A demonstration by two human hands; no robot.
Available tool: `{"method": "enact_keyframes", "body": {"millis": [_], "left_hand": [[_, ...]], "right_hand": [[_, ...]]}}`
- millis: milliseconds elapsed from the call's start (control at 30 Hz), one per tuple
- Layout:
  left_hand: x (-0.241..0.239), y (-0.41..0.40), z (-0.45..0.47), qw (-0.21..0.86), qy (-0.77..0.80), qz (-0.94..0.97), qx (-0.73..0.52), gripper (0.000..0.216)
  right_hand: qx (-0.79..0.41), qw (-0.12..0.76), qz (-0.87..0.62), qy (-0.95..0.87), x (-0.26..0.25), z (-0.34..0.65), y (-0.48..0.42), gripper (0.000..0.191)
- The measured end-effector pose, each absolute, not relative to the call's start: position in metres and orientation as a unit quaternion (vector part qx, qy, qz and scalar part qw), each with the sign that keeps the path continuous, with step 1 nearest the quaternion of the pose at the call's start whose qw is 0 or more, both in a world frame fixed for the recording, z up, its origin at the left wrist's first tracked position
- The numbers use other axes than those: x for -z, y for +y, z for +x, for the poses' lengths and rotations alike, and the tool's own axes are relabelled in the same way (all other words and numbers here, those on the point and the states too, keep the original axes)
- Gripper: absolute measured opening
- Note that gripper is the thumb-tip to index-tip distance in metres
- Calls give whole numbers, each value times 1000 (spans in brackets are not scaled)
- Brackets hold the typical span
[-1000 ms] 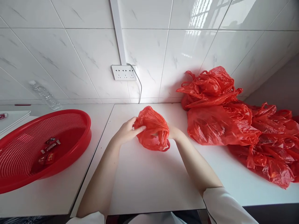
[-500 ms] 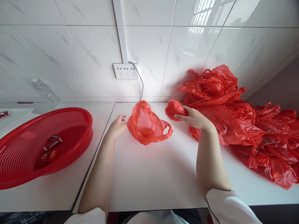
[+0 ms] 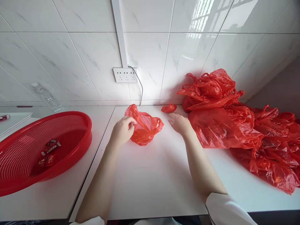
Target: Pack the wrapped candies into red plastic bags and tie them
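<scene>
A red plastic bag [image 3: 146, 131] sits opened up on the white table, its mouth facing me and a handle loop to the right. My left hand [image 3: 123, 128] is closed at the bag's left edge, thumb and fingers pinched on the film. Behind and right of the bag, near the wall, lies a small crumpled red plastic bundle [image 3: 169, 108]. My right hand [image 3: 180, 122] is just in front of that bundle, palm down, fingers stretched out with nothing seen in them. The tips point toward the bundle.
A large pile of red plastic bags [image 3: 225, 125] covers the right side. On the left stands a red perforated basket [image 3: 81, 147] with several small packets [image 3: 51, 159] inside. Behind it are a clear bottle [image 3: 48, 97] and a white tray [image 3: 14, 123]. A socket panel [image 3: 125, 75] is on the wall.
My right hand has let go of the red bundle, which now lies near the wall, and has come slightly left. My left hand has moved right onto the bag's edge, and the bag has shifted left.
</scene>
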State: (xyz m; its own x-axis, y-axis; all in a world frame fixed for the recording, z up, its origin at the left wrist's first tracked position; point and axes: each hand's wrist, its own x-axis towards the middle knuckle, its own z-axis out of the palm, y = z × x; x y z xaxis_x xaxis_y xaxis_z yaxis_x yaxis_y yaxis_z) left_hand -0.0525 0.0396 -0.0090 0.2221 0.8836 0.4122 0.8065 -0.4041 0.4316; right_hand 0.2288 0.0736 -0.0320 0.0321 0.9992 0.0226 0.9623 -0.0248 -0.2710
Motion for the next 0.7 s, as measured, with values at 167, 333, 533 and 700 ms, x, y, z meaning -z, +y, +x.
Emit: {"method": "enact_keyframes", "body": {"millis": [167, 333, 533, 700], "left_hand": [[12, 31, -40, 184, 580, 784, -117, 46], [9, 27, -32, 196, 579, 773, -171, 54], [10, 40, -50, -5, 632, 754, -181, 19], [8, 38, -64, 45, 712, 699, -45, 20]], "right_hand": [[-69, 372, -397, -836, -6, 183, 19, 22], [-107, 190, -385, -897, 13, 135, 4, 19], [-98, -51, -544, -832, 46, 119, 22, 31], [-94, -90, -597, -791, 53, 128, 35, 24]]}}
